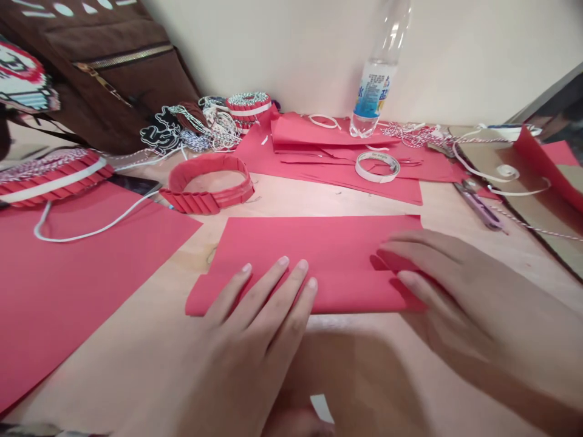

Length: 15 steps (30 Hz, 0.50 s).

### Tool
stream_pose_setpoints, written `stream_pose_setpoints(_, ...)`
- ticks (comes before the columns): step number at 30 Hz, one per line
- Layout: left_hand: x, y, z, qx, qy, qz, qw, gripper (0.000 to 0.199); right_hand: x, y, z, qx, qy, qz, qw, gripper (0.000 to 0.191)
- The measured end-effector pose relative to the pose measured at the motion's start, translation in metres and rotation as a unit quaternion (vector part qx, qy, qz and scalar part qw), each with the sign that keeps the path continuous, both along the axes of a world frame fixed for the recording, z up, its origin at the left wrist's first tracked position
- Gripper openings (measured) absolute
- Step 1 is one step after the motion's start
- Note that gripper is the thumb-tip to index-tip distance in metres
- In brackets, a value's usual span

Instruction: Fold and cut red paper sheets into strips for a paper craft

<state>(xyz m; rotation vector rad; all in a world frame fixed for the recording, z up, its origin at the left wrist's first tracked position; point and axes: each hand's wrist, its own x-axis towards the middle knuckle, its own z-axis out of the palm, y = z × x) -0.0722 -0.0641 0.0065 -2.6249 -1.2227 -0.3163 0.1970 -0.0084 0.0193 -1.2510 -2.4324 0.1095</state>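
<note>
A sheet of red paper (319, 243) lies on the table in front of me, its near edge folded over into a flap (355, 291) that runs along its width. My left hand (259, 334) rests flat on the flap left of its middle, fingers stretched out and apart. At the flap's right end is my right hand (446, 279), its fingers reaching over the paper and its thumb against the flap. There is a gap between that thumb and the fingers. The undersides of both hands are hidden.
Behind the sheet stand a pleated red paper ring (209, 182), a tape roll (377, 167), stacked red paper (319, 136) and a plastic bottle (376, 91). A cutter (480, 203) lies right. Left are a large red sheet (91, 273) and a brown bag (109, 67).
</note>
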Motion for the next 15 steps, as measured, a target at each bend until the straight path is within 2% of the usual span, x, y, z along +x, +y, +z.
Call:
stream_pose_setpoints(3,0.001,0.001,0.001,-0.001,-0.004,0.002,1.000,0.076,0.002,-0.021,-0.007,0.042,-0.021,-0.025,0.999,0.049)
stream_pose_setpoints(6,0.000,0.001,-0.001,-0.014,-0.011,-0.002,1.000,0.082,0.007,-0.036,-0.018,0.059,-0.078,-0.014,0.995,0.062)
stream_pose_setpoints(10,-0.002,-0.001,-0.001,-0.069,-0.032,0.001,0.997,0.086,0.007,-0.041,-0.025,0.034,-0.119,-0.005,0.992,0.065)
stream_pose_setpoints(15,0.000,0.003,0.009,-0.149,-0.036,0.014,0.988,0.091,0.006,-0.036,-0.029,-0.010,-0.099,0.011,0.995,0.068)
